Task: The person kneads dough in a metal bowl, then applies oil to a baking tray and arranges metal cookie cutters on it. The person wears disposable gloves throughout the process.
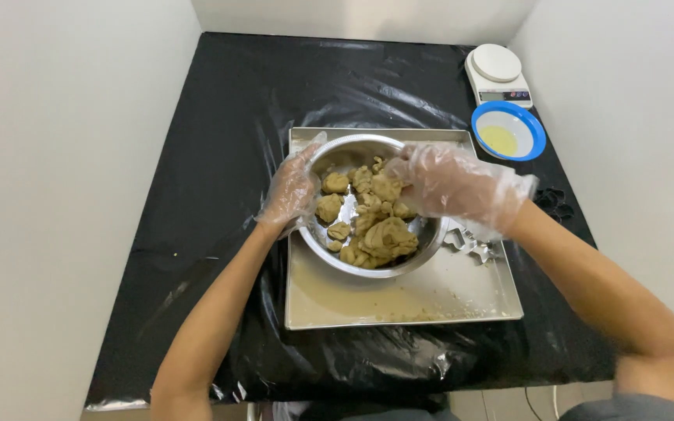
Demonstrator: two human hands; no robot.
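Note:
A round metal bowl (352, 146) sits on a square metal tray (470, 300) and holds several tan lumps of dough (384, 238). My left hand (290, 191), in a clear plastic glove, grips the bowl's left rim. My right hand (454, 183), also gloved, reaches into the bowl from the right, its fingers closed on a lump of dough (386, 187) near the middle. The bowl's right rim is hidden under that hand.
A black plastic sheet (220, 140) covers the table between white walls. At the back right stand a white kitchen scale (497, 66) and a blue-rimmed bowl (509, 130) with yellowish liquid. Metal cookie cutters (470, 243) lie on the tray's right side; crumbs and smears mark its front.

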